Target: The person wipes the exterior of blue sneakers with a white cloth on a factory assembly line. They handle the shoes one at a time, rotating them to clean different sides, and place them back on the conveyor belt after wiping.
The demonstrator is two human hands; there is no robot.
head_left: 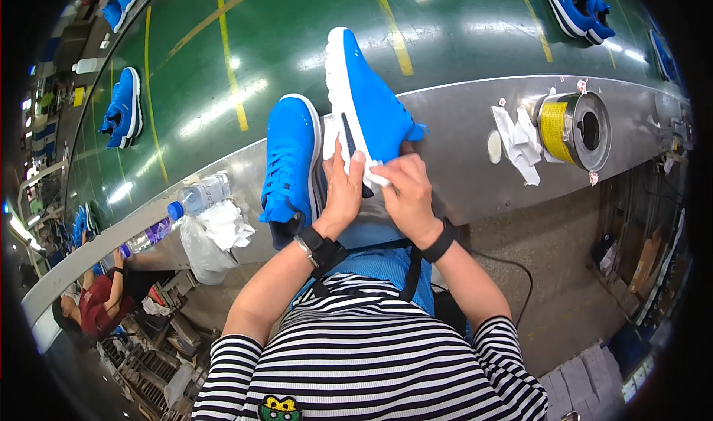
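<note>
We hold a blue shoe (pixel 365 79) tipped on its side, its toe pointing far over the green belt (pixel 297 20). Our left hand (pixel 343 192) grips its white sole near the heel. Our right hand (pixel 408 192) pinches a white scrap (pixel 376 174) there. Another shoe (pixel 290 150) sits just left; a can (pixel 557 131) stands right.

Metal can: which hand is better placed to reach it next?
Probably the right hand: it's nearer the can, though it pinches a white wad; the left hand is farther off, against a shoe.

Metal ledge (pixel 460 146) — tin (pixel 575 130), white paper (pixel 518 140)
</note>
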